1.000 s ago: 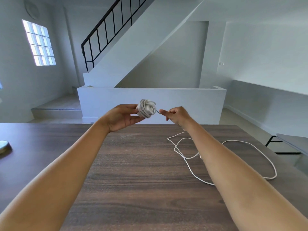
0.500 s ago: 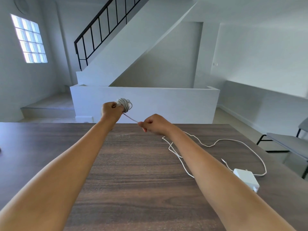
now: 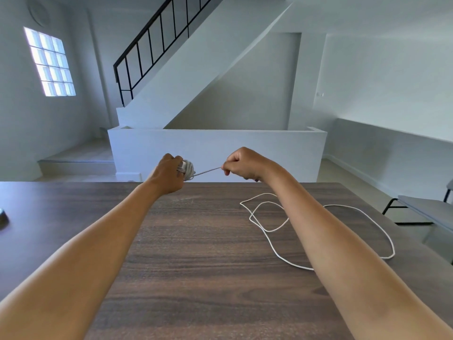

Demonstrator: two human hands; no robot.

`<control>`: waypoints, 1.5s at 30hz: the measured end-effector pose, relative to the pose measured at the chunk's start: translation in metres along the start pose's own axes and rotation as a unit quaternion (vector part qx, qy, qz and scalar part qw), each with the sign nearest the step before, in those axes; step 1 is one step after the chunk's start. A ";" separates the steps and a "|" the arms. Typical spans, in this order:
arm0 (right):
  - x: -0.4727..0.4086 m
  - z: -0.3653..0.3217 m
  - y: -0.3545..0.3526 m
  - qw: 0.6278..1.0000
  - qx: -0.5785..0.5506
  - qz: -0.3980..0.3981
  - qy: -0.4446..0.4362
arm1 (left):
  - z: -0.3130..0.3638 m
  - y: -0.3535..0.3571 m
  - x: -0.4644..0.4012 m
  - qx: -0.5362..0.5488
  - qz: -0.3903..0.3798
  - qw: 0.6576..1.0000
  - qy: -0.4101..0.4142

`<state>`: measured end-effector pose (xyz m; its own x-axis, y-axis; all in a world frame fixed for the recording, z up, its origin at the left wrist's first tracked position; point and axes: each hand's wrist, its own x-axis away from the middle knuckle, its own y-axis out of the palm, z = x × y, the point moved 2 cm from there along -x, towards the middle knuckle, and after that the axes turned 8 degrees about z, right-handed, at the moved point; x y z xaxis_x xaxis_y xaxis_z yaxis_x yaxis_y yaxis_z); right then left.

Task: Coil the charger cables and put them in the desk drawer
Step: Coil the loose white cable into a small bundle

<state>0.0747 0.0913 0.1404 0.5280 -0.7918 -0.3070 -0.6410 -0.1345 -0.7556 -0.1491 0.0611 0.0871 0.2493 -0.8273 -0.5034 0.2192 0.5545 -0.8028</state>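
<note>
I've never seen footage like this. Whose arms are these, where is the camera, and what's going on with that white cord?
There is no robot here: a person wears a camera on the head, so you look forward and down along their own two bare arms. The left hand grips a small coil of white cable. The right hand pinches the strand leading out of it, stretched taut between the hands. The rest of the cable lies in loose loops on the wooden desk, partly hidden by the right arm. No drawer is in view.
</note>
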 end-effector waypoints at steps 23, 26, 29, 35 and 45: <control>-0.020 0.054 0.021 0.929 -0.359 0.021 0.086 | 0.047 -0.023 0.021 0.754 -0.195 0.619 -0.100; -0.015 0.054 0.024 0.924 -0.366 0.040 0.100 | 0.045 -0.020 0.019 0.780 -0.137 0.597 -0.129; -0.007 0.058 0.024 0.908 -0.399 0.065 0.114 | 0.039 -0.019 0.017 0.775 -0.109 0.602 -0.158; 0.000 0.055 0.023 0.788 -0.597 0.073 0.133 | 0.033 -0.006 0.020 0.737 -0.111 0.630 -0.217; -0.002 0.049 0.021 0.808 -0.575 0.076 0.099 | 0.044 -0.001 0.020 0.726 -0.131 0.636 -0.225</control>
<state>0.0880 0.1192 0.0968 0.3678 -0.9158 -0.1613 -0.8439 -0.4016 0.3558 -0.1028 0.0483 0.0919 0.1985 -0.9801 -0.0080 0.8679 0.1719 0.4660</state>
